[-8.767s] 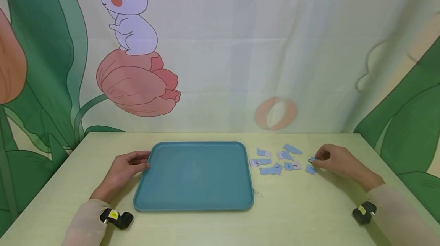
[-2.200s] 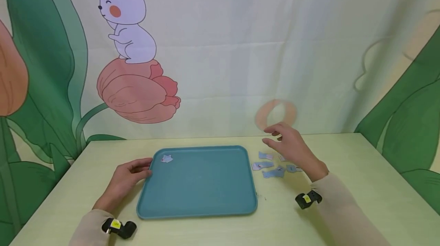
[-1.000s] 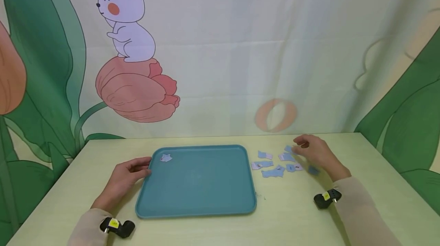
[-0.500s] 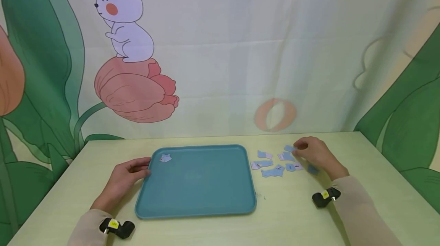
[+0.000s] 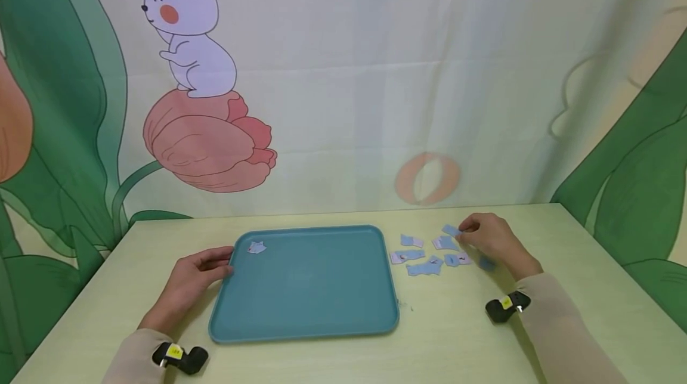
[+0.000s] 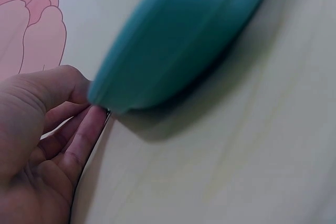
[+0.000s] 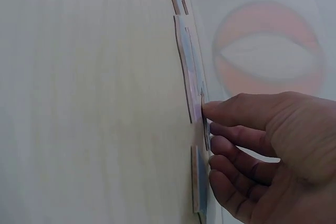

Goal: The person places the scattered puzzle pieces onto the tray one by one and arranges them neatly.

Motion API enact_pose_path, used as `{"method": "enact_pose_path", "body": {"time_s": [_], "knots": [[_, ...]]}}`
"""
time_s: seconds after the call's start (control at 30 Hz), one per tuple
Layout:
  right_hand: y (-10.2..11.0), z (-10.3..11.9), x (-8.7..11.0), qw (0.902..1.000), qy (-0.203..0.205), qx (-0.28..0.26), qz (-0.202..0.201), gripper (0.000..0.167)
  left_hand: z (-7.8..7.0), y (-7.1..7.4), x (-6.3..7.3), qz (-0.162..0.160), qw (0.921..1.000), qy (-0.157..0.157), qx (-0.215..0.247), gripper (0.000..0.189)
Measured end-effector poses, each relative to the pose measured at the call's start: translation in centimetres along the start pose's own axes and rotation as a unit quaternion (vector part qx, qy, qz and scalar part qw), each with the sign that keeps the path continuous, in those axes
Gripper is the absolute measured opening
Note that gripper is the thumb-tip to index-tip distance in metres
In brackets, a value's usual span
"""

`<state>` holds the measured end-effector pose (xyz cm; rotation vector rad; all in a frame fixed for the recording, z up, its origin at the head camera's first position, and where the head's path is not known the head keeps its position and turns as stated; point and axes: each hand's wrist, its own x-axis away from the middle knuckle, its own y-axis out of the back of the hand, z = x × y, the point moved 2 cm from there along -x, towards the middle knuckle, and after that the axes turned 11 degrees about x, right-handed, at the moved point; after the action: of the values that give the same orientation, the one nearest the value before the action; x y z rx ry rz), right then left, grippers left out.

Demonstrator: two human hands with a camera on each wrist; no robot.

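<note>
The blue tray lies on the table in front of me, and one small puzzle piece sits in its far left corner. My left hand holds the tray's left edge; in the left wrist view, thumb and fingers meet at the rim. Right of the tray, several light blue and pink puzzle pieces lie loosely spread. At their far right my right hand pinches the end of a narrow blue puzzle piece. In the right wrist view the thumb presses that piece's edge.
Another blue puzzle piece lies partly shaded below the right hand. A printed curtain hangs behind the table's far edge. Each wrist wears a small black camera. Pale wooden tabletop stretches in front of the pieces.
One puzzle piece has gone from the right side into the tray's far left corner. The right hand came back to the pieces and took hold of the narrow one. The left hand stays at the tray.
</note>
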<state>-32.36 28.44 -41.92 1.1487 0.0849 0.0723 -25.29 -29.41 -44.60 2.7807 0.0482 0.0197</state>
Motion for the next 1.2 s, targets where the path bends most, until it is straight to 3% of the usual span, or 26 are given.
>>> {"method": "enact_pose_path", "body": {"time_s": [0.7,1.2], "knots": [[0.2,0.4,-0.3,0.9994,-0.034,0.006,0.005,0.037,0.1,0.2,0.0,0.001,1.0000,0.001,0.008,0.050],[0.7,1.3,0.0,0.9966,0.049,-0.010,-0.065,0.034,0.2,0.0,-0.1,0.001,0.9999,0.000,0.011,0.050]]}}
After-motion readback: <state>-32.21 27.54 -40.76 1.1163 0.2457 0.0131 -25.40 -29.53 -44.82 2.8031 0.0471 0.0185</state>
